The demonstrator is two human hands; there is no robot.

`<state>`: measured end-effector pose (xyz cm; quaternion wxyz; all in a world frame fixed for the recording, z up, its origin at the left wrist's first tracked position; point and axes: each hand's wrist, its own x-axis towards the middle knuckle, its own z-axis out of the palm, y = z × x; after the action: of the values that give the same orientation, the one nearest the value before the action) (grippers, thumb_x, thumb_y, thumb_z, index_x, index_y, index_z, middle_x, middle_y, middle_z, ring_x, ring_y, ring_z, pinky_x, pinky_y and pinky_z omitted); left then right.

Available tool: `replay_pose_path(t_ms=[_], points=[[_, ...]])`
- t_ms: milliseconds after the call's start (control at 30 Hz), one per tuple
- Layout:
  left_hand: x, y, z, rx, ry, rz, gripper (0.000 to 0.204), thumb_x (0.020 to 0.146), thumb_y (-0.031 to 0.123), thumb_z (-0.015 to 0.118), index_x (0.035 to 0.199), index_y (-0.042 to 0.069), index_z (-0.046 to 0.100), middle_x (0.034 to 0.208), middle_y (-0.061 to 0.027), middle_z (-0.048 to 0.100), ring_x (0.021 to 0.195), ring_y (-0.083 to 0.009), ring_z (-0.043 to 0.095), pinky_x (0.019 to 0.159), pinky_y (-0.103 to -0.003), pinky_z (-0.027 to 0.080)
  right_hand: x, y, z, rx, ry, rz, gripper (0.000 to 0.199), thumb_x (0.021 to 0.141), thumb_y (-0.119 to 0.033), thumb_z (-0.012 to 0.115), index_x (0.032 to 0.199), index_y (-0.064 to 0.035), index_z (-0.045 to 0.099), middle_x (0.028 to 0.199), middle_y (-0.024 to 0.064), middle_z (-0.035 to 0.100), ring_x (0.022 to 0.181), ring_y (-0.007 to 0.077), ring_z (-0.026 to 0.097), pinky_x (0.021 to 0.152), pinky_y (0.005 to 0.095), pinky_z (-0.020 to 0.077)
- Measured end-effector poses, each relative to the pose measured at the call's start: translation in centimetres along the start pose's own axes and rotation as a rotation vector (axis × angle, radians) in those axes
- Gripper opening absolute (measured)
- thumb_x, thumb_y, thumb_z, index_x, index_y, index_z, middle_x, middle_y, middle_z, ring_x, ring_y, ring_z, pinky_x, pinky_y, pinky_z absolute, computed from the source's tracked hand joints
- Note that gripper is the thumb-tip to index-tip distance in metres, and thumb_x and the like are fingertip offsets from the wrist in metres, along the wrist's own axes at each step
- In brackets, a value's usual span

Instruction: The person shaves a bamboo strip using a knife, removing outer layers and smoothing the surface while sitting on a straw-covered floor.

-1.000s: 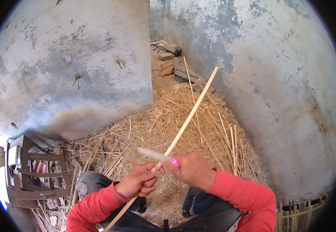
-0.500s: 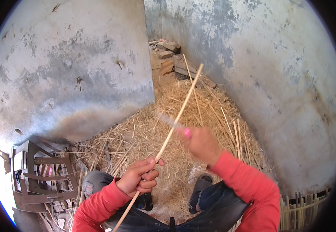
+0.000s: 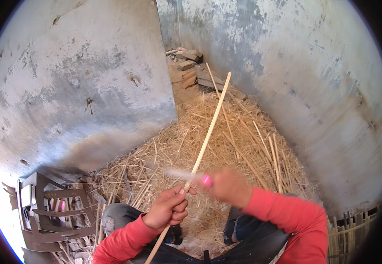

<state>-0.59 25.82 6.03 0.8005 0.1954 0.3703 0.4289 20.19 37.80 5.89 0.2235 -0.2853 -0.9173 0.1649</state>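
My left hand (image 3: 169, 208) is closed around the lower part of a long pale stick (image 3: 212, 126), which looks like split bamboo or cane. The stick slants up and away to the right, its lower end passing below my left wrist. My right hand (image 3: 229, 186) grips a knife (image 3: 206, 179) by its pink handle. Its blurred blade lies across the stick just above my left fingers, pointing left. Motion smears the right hand somewhat, and how deep the blade touches the stick cannot be seen.
Pale shavings (image 3: 186, 145) cover the floor ahead, with loose sticks (image 3: 275, 160) along the right. A dark broken chair frame (image 3: 59, 215) stands at left. Weathered walls (image 3: 107, 66) rise on both sides. Bricks (image 3: 186, 65) lie in the far gap; a slatted fence (image 3: 349, 233) is at lower right.
My right hand has drawn the knife down along the stick toward my left hand. The left hand keeps its grip, appearing slightly lower and further right.
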Motion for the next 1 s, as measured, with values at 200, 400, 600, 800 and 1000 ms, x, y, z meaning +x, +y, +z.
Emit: replay_pose_path(t_ms=[200,400,600,800,1000], points=[[0.7,-0.2,0.0,0.035,-0.009,0.001,0.026,0.113,0.025,0.042,0.126,0.005,0.053,0.064,0.0053,0.027,0.046,-0.0053,0.021,0.040,-0.023,0.017,0.8,1.5,-1.4,0.012,0.062,0.072,0.050,0.106,-0.044,0.054,0.081,-0.0040,0.071,0.053,0.0168,0.056,0.044,0.0343,0.058,0.044,0.0448,0.0461],[0.5,0.0,0.2,0.024,0.021,-0.008,0.027,0.113,0.026,0.042,0.125,0.005,0.053,0.063,0.0051,0.027,0.046,-0.0044,0.021,0.040,-0.023,0.016,2.6,4.8,-2.9,0.001,0.041,0.270,0.055,0.106,-0.052,0.051,0.081,-0.0074,0.072,0.061,0.0191,0.062,0.052,0.0371,0.063,0.050,0.0495,0.0497],[0.6,1.0,-0.7,-0.167,-0.036,-0.215,0.027,0.113,0.031,0.043,0.125,0.009,0.053,0.064,0.0064,0.027,0.046,-0.0025,0.021,0.038,-0.020,0.015,-0.5,0.3,0.3,0.112,-0.028,0.034,0.060,0.105,-0.052,0.052,0.072,-0.0046,0.068,0.058,0.0200,0.060,0.051,0.0385,0.062,0.049,0.0484,0.0489],[-0.1,1.7,-0.8,-0.268,-0.116,-0.230,0.026,0.113,0.032,0.043,0.127,0.012,0.051,0.064,0.0080,0.026,0.045,-0.0022,0.019,0.038,-0.021,0.016,1.5,3.0,-1.3,0.077,0.131,0.171,0.051,0.104,-0.043,0.060,0.072,-0.0040,0.068,0.053,0.0170,0.056,0.044,0.0354,0.058,0.044,0.0453,0.0448],[0.0,1.3,-1.1,-0.301,-0.060,-0.271,0.028,0.113,0.031,0.043,0.129,0.009,0.051,0.063,0.0069,0.026,0.045,-0.0025,0.019,0.037,-0.021,0.016,1.6,5.2,-1.2,-0.082,0.104,0.087,0.052,0.105,-0.043,0.058,0.070,-0.0047,0.065,0.056,0.0172,0.059,0.046,0.0348,0.059,0.044,0.0460,0.0438]])
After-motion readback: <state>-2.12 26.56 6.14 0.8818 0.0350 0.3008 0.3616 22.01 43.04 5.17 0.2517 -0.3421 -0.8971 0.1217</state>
